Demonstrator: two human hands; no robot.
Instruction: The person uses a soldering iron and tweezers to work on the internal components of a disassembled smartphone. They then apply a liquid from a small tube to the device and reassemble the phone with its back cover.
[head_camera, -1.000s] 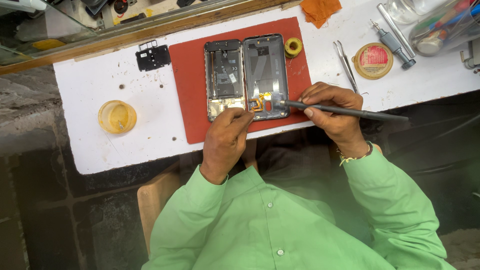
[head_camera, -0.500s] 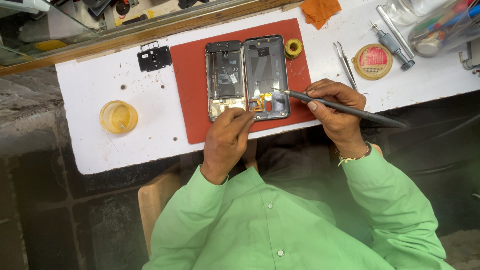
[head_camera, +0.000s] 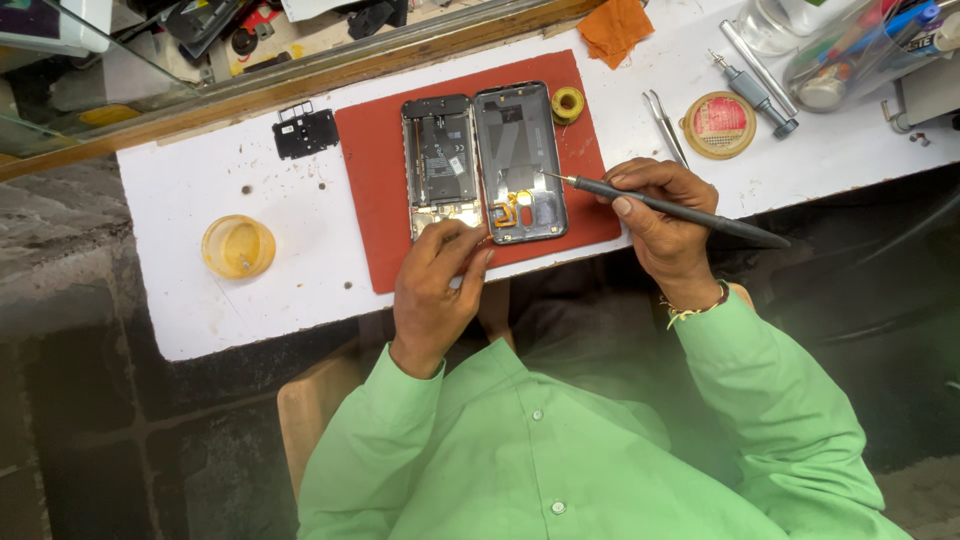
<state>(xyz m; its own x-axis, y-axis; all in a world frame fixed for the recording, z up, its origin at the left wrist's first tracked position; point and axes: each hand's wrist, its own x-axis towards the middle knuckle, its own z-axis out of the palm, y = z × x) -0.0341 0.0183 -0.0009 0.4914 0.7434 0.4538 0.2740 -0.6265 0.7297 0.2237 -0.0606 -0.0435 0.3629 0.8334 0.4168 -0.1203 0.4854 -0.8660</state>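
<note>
Right hand (head_camera: 665, 215) grips a screwdriver (head_camera: 665, 208) lying crosswise, tip pointing left; left hand (head_camera: 435, 285) pinches the opened phone (head_camera: 483, 160).

The scene is evenly and brightly lit by soft, diffuse light. The white tabletop (head_camera: 250, 320) is rendered pale without harsh glare. Only faint shadows are cast beneath the hands. Focus is kept sharp centrally; the dark floor at the left is left dim.

white bench (head_camera: 250, 300), red mat (head_camera: 375, 190), yellow dish (head_camera: 238, 246)
</note>
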